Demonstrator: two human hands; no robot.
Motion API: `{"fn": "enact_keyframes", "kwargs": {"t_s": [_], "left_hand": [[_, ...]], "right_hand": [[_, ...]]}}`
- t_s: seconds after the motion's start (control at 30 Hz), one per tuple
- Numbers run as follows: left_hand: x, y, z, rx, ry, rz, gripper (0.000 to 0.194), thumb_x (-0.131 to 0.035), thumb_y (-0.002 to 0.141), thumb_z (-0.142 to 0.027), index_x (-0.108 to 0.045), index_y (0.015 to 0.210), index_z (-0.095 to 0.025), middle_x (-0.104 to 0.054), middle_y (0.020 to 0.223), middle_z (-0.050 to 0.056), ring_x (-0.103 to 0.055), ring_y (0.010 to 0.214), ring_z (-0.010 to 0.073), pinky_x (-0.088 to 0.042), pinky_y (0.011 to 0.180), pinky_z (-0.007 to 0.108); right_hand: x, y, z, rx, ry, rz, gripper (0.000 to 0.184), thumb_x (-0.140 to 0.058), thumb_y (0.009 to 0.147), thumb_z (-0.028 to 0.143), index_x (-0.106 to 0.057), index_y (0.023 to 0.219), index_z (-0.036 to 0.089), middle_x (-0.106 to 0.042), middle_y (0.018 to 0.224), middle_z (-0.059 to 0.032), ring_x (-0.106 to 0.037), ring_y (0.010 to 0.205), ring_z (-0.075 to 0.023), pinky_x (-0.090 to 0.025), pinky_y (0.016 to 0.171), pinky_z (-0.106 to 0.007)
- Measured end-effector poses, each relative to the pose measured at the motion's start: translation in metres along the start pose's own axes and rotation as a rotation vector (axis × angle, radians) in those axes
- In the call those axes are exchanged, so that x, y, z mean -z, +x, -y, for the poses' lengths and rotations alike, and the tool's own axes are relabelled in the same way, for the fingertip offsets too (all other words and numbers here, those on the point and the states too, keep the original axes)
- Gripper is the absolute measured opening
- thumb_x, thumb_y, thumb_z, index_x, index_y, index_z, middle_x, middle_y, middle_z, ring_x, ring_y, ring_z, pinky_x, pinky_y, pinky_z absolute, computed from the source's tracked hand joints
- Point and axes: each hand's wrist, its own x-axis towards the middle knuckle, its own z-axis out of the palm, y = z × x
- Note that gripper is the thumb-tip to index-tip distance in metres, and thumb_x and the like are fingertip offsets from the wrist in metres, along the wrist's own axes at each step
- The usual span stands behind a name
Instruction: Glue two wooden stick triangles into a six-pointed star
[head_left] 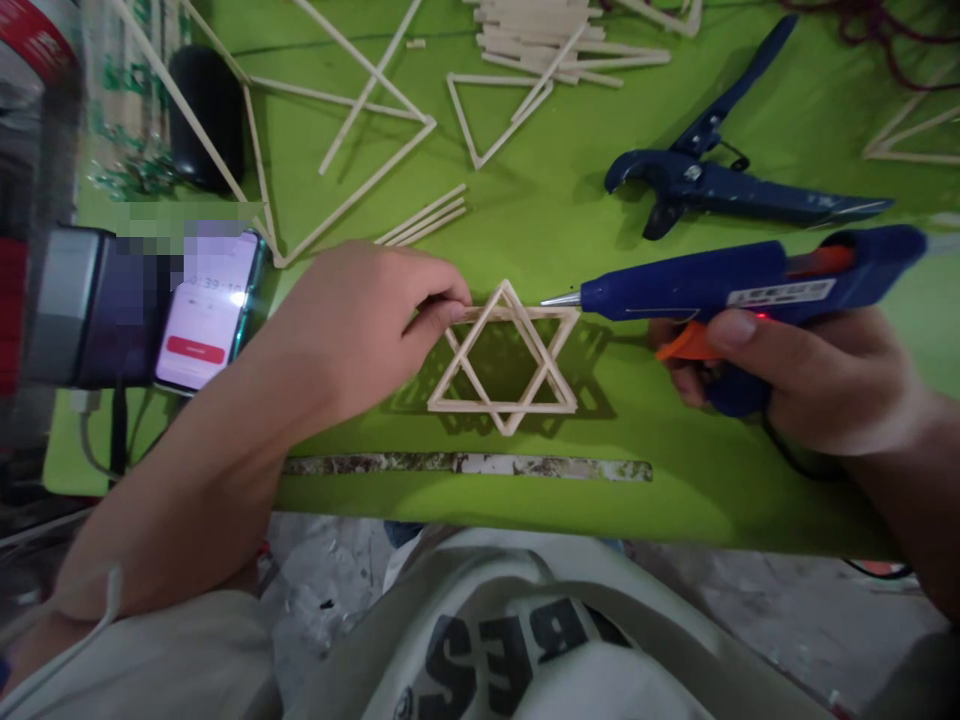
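Note:
A six-pointed star frame (pixel 545 374) of thin wooden sticks stands in the middle of the green table, casting shadows beneath it. With thumb and forefinger pinched, my left hand (pixel 375 320) grips the star at its upper left corner. My right hand (pixel 817 370) is wrapped round the handle of a blue hot glue gun (pixel 690 285), thumb along its side near the orange trigger. The gun's metal nozzle points left, at the star's upper right side near its top bar. Whether the tip touches the wood, I cannot tell.
Blue cutters (pixel 697 180) lie behind the glue gun. Loose sticks (pixel 427 215), a stick bundle (pixel 532 40) and a stick triangle (pixel 478 160) are at the back. A lit phone (pixel 206 310) lies left by my forearm. A stained flat strip (pixel 555 466) lies near the front edge.

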Motion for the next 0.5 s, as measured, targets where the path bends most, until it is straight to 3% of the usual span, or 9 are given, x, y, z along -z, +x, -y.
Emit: {"fn": "enact_keyframes", "kwargs": {"t_s": [0.17,0.37,0.5], "left_hand": [[0.001,0.0,0.004,-0.002,-0.024,0.005,0.047,-0.056,0.116,-0.049,-0.096,0.121,-0.026,-0.094,0.119,0.011,-0.087,0.107,0.0356,-0.068,0.102,0.048],[0.0,0.0,0.008,-0.045,-0.111,-0.024,0.043,-0.059,0.118,-0.049,-0.096,0.115,-0.026,-0.093,0.113,0.01,-0.087,0.113,0.0354,-0.067,0.105,0.046],[0.001,0.0,0.006,-0.042,-0.086,-0.019,0.039,-0.061,0.117,-0.043,-0.095,0.111,-0.026,-0.093,0.112,0.009,-0.086,0.104,0.0328,-0.065,0.098,0.043]], "right_hand": [[-0.003,-0.004,0.007,-0.029,0.007,-0.055,0.066,-0.107,0.082,0.085,-0.087,0.076,0.022,-0.076,0.063,-0.0049,-0.069,0.045,-0.0208,-0.053,0.04,-0.031],[-0.007,-0.005,0.003,0.002,0.063,-0.017,0.046,-0.107,0.089,0.073,-0.099,0.096,0.029,-0.093,0.096,-0.0068,-0.07,0.052,-0.018,-0.058,0.044,-0.033],[-0.012,-0.002,-0.001,-0.018,0.091,0.008,0.049,-0.11,0.084,0.076,-0.099,0.087,0.028,-0.088,0.081,-0.0073,-0.07,0.049,-0.018,-0.058,0.042,-0.029]]}}
